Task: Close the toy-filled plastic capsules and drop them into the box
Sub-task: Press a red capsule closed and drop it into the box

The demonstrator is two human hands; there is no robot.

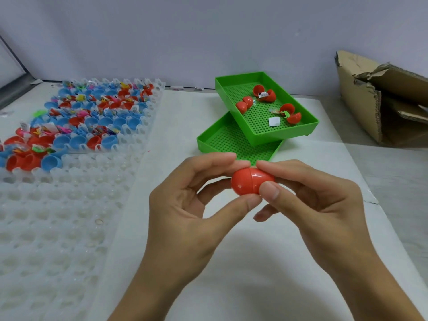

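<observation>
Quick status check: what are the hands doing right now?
Left hand and right hand both pinch red capsule, halves together. Cardboard box open at right. Nothing in the way.

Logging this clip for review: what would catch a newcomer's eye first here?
Front and centre, the left hand and right hand pinch a red capsule with its halves together. Behind it, stacked green trays hold open red capsules; at far left a clear tray carries many red and blue halves. A torn cardboard box sits at right.
</observation>
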